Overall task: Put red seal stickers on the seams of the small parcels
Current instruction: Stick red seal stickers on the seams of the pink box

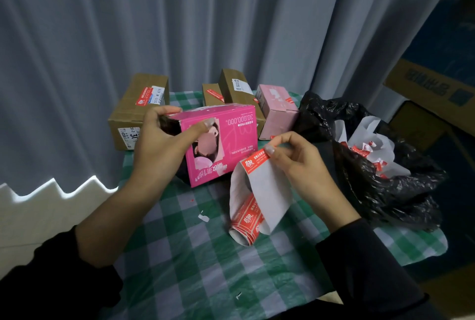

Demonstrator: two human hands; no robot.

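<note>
Behind left hand (159, 139), pink box (228, 129) partly unseen.

Left hand (160, 139) grips, right hand (291, 156) pinches, both raised.

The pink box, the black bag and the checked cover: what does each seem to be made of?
The pink box looks like thin printed cardboard with slight sheen: sharp folded edges. The black bag is thin glossy plastic film: fine crinkles catch the light. The checked cover is probably a thin plastic or paper sheet; its right edge looks roughly cut.
</note>
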